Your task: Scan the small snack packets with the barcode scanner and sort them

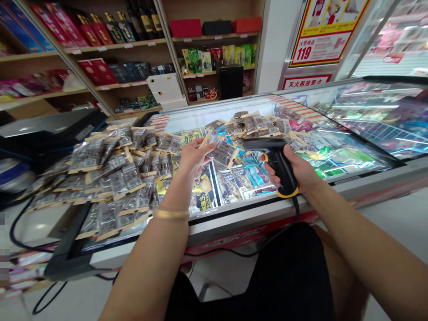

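Pinched in my left hand (197, 157) is a small clear packet (223, 151) with a tan header strip, tilted over the glass freezer lid (234, 206). My right hand (296, 171) is wrapped round the handle of a black and yellow barcode scanner (281, 165), whose head points left toward the packet. Many similar packets lie in a large heap (117, 169) left of my left hand. A smaller pile of packets (256, 124) rests on the glass just beyond the scanner.
Wrapped frozen goods (234, 180) show through the glass. A black device (50, 129) stands at the left. The scanner's cable (227, 252) hangs along the freezer front, above my knees. Stocked shelves (133, 44) stand behind.
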`<state>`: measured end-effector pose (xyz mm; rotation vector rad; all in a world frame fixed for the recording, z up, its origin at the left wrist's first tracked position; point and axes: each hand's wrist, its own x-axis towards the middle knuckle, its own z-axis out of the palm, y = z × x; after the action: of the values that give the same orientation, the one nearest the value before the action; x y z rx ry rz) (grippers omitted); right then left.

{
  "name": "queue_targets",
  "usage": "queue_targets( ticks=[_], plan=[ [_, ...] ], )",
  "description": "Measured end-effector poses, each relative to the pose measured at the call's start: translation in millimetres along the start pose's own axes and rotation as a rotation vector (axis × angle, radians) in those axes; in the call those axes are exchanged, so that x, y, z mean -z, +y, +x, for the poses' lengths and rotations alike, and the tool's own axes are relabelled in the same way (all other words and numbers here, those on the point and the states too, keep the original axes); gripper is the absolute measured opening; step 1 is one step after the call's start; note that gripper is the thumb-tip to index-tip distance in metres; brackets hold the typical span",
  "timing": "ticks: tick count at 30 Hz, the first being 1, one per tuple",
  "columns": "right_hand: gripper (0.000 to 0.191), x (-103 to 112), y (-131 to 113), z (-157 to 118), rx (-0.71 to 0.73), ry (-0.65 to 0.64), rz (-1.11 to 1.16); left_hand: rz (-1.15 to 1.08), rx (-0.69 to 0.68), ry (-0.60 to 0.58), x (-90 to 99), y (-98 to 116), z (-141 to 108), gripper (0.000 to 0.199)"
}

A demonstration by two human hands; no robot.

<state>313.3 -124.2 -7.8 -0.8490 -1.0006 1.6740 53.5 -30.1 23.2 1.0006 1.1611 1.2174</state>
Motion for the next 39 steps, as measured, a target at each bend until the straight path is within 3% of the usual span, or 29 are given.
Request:
queue_targets(
  ticks=[5, 24, 27, 30, 35, 39],
  plan=[
    [0.060, -2.8, 0.8, -1.8, -0.042, -0.058, -0.033, 0.018, -0.061, 0.134, -1.5, -3.3, 2.9, 0.050],
    [0.062, -3.3, 1.5, -0.6, -0.097, -0.111, -0.057, 0.089, -0.051, 0.137, -2.0, -8.6, 4.1, 0.039],
    [0.062, -3.8, 1.3, 0.2, -0.104, -0.083, -0.013, 0.236, -0.088, 0.127, 0.4, -5.7, 1.4, 0.032],
    [0.059, -14.3, -2.3, 7.5, -0.096, -0.090, 0.005, 0.444, -0.189, 0.083, 15.7, 8.0, 0.8, 0.034],
    [0.054, -66.0, -12.6, 43.2, -0.088, -0.232, -0.006, 0.947, -0.327, 0.096, 62.9, 39.2, 3.2, 0.037],
    [0.052, -110.0, -6.0, 83.4, -0.143, -0.279, 0.041, 1.444, -0.307, 0.075, 85.5, 40.7, -6.4, 0.047]
  ],
)
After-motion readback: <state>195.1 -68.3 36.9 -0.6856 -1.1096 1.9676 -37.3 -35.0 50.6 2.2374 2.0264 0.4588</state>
